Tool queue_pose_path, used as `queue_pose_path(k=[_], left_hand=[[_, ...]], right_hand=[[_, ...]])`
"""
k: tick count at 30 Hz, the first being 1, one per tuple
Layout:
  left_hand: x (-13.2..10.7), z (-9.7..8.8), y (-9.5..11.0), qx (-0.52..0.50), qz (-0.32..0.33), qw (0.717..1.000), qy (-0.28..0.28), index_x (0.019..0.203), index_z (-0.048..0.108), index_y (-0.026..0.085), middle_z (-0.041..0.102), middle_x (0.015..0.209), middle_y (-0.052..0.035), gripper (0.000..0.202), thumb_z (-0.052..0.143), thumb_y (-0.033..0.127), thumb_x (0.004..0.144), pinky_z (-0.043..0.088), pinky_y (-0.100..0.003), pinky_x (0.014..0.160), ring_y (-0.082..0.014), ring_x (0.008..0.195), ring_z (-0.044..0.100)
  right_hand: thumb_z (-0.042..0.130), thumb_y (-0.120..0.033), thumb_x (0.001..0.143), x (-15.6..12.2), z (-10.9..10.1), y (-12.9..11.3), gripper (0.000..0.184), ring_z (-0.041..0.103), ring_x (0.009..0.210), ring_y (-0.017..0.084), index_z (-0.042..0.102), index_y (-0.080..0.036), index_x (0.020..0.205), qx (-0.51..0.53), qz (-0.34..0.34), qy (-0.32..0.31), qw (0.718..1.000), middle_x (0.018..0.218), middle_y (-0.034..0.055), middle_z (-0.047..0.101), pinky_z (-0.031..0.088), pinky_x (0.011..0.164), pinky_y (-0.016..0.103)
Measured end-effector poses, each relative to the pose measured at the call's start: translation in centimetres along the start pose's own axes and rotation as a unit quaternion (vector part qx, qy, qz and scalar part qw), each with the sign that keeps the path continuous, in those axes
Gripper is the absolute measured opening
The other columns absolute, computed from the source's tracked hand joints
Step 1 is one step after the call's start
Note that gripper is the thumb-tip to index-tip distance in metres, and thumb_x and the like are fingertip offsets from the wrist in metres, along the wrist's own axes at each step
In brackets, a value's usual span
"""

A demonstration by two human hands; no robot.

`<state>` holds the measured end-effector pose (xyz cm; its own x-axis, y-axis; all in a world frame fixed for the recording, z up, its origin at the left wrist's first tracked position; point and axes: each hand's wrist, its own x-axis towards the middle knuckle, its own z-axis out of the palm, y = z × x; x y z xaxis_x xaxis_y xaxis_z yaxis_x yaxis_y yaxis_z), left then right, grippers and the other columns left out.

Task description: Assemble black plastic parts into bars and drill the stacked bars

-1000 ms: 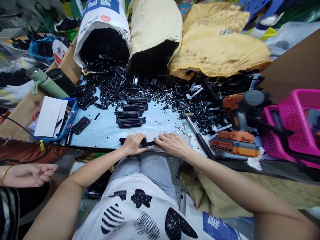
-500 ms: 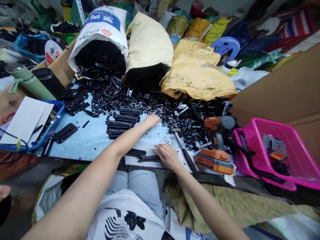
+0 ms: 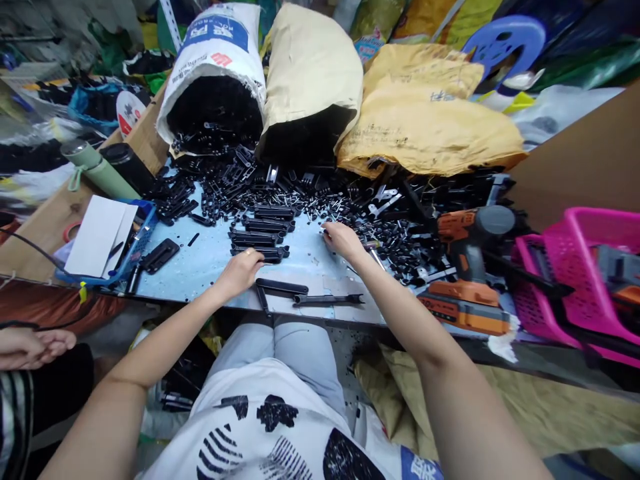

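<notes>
The left forearm (image 3: 170, 339) slants inward from the near left, the left hand (image 3: 242, 268) bunching its fingers; the right forearm (image 3: 395, 303) reaches farther, the right hand (image 3: 342, 239) bent leftward, fingers curled.

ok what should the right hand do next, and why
Probably pinch one of the scattered metal pins with the right hand, as its fingertips are close beside them while long black parts lie unheld on the table. Whether it holds a pin now is too small to tell.
</notes>
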<state>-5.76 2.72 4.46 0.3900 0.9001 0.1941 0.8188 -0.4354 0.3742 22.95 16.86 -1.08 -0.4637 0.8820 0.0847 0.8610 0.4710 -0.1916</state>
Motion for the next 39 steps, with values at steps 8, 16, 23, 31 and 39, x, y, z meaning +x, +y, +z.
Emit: queue_pose_path(k=[8,16,23,31,39], left_hand=[[-3.1,-1.5,0.2,0.114,0.012,0.985,-0.130,0.088,0.058,0.013,0.055,0.087,-0.0087,0.019,0.039,0.009,0.088,0.046,-0.031,0.071,-0.0202,0.082,0.055],[-1.8,-1.3,1.9,0.171,0.072,0.966,-0.180,0.085,0.058,0.010,0.055,0.088,-0.0112,0.022,0.040,-0.003,0.080,0.046,-0.031,0.072,-0.0208,0.082,0.054],[-4.1,2.8,-1.2,0.084,0.044,0.994,-0.054,0.102,0.058,0.013,0.061,0.090,-0.0100,0.022,0.041,0.023,0.093,0.048,-0.032,0.077,-0.0192,0.085,0.059],[-4.3,4.7,-0.2,0.117,0.276,0.954,-0.022,0.129,0.045,0.012,0.049,0.132,-0.0168,0.048,0.040,0.043,0.092,0.031,-0.045,0.101,-0.0276,0.122,0.043],[-1.4,4.2,3.8,0.093,0.170,0.979,-0.061,0.074,0.063,0.010,0.062,0.068,-0.0130,0.065,0.024,0.059,0.090,0.043,-0.030,0.058,-0.0215,0.067,0.059]], right_hand=[[0.062,-0.044,0.077,-8.9,-2.0,-7.1,0.026,0.063,0.072,0.017,0.062,-0.019,0.085,0.401,0.049,0.022,0.915,0.080,0.0041,0.068,0.051,0.067,0.030],[0.051,-0.038,0.086,-11.7,-1.8,-9.5,0.021,0.063,0.071,0.017,0.063,-0.020,0.084,0.273,-0.013,0.043,0.961,0.080,0.0052,0.067,0.050,0.065,0.028],[0.041,-0.029,0.093,-13.2,-1.0,-10.0,0.026,0.064,0.092,0.019,0.064,-0.020,0.102,0.139,-0.123,0.041,0.982,0.103,0.0083,0.067,0.051,0.079,0.031],[0.048,-0.061,0.081,-14.5,0.1,-7.1,0.056,0.057,0.096,0.027,0.058,-0.017,0.115,-0.022,-0.123,0.024,0.992,0.115,0.0153,0.060,0.044,0.078,0.039],[0.037,-0.073,0.079,-14.5,-3.6,-7.6,0.060,0.045,0.047,0.013,0.048,-0.019,0.053,-0.025,-0.198,0.072,0.977,0.050,0.0029,0.049,0.028,0.049,0.027]])
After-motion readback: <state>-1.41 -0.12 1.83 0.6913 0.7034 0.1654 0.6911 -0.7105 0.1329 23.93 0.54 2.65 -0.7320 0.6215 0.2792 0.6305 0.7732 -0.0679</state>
